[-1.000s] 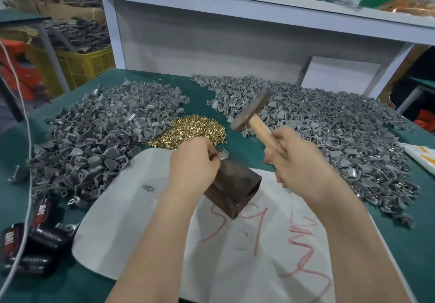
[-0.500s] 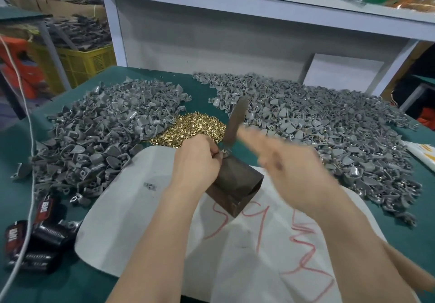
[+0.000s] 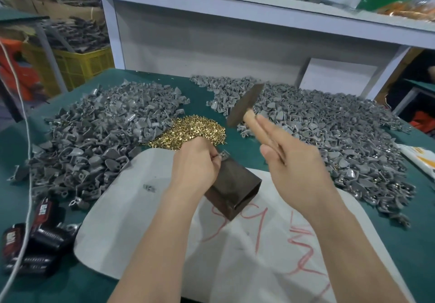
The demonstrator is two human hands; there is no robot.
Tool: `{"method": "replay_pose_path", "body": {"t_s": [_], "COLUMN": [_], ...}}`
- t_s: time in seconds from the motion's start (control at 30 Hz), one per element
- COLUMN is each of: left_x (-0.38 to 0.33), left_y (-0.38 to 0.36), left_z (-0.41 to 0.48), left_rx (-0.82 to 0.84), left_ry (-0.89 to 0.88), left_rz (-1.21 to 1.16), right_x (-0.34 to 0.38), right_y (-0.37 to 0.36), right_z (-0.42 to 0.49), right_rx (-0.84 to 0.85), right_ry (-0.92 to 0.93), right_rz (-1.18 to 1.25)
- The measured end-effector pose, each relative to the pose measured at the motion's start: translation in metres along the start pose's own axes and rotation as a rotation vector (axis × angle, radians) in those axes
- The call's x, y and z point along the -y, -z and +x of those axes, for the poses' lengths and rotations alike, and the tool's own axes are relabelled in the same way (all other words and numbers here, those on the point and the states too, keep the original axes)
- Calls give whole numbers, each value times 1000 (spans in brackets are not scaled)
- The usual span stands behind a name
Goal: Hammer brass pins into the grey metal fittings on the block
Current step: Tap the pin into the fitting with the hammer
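A dark metal block [image 3: 235,187] lies on a white sheet in the middle of the table. My left hand [image 3: 196,161] pinches a small grey fitting [image 3: 223,155] on the block's far top edge; any pin in it is hidden by my fingers. My right hand [image 3: 296,159] grips the wooden handle of a hammer [image 3: 244,108], its steel head raised up and to the right of the fitting, clear of the block. A heap of brass pins [image 3: 190,130] lies just beyond my left hand.
Large piles of grey fittings lie to the left [image 3: 94,142] and right [image 3: 329,133] on the green table. The white sheet [image 3: 146,227] carries red scrawl. Black spring clamps [image 3: 35,239] sit at the near left edge. A white shelf frame [image 3: 211,31] backs the table.
The hammer swung down onto the fitting half a second ago and has risen again to the right. My left hand and the block have kept their place.
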State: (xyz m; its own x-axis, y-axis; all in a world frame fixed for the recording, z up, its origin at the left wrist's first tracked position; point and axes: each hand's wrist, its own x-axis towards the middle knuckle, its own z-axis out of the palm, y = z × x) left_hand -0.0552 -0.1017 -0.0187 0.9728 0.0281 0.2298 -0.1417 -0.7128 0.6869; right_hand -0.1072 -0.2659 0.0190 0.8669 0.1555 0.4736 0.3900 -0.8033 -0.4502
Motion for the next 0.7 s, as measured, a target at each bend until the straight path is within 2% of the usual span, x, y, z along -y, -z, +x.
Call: {"method": "replay_pose_path", "body": {"t_s": [0.03, 0.17, 0.33, 0.47, 0.53, 0.6, 0.63, 0.7], "left_x": [0, -1, -3, -4, -5, -5, -6, -7], "left_y": [0, 1, 2, 3, 4, 3, 3, 2], "left_z": [1, -1, -2, -2, -2, -1, -1, -2], "left_rx": [2, 33, 21, 29, 29, 31, 33, 35], "left_ry": [0, 17, 28, 27, 25, 26, 23, 3], "left_rz": [-2, 30, 47, 39, 43, 35, 24, -20], "right_x": [1, 2, -22, -47, -51, -52, -51, -41], "right_y": [-1, -6, -17, -36, -41, -41, -40, -34], "right_z": [-1, -2, 24, 25, 21, 19, 20, 24], "right_rx": [-5, 233, 125, 260, 331, 360, 330, 189], "right_ry": [-4, -20, -259, -430, -447, -414, -389, -310], "right_rz": [-3, -141, -25, 37, 20, -110, -167, -103]}}
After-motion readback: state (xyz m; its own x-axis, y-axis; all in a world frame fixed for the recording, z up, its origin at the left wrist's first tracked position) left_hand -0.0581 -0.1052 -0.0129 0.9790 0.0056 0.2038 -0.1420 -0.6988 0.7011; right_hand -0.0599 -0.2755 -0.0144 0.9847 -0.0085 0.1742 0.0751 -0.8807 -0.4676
